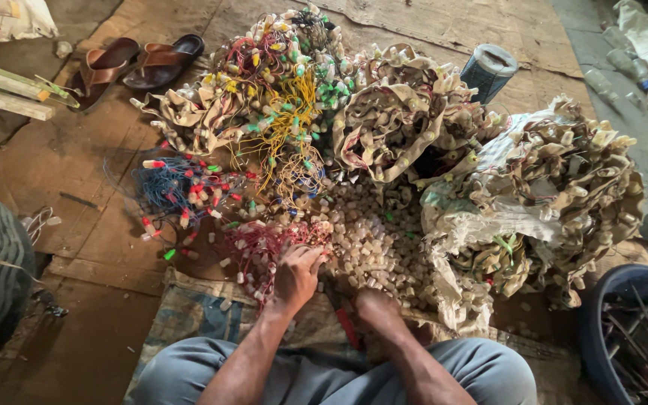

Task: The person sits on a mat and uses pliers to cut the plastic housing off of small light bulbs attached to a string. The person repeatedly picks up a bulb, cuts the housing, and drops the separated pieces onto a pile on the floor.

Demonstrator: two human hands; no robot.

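My left hand (296, 276) reaches forward with its fingers bent into a tangle of red wires with small white bulbs (264, 247). My right hand (375, 307) rests low on the mat with its fingers curled under and out of sight. A red-handled tool (345, 319) lies just left of it; whether the hand holds it is unclear. Beyond both hands lies a heap of loose pale bulb caps (373, 240). Blue (166, 187), yellow (294, 127) and beige bundles of wired bulbs (391, 120) are piled behind.
A torn white sack with more beige bundles (556, 187) sits at the right. A blue tub of metal rods (624, 330) stands at bottom right. Brown sandals (133, 64), wooden planks (1, 90), a checked tin (489, 71) and plastic bottles (624, 64) lie around.
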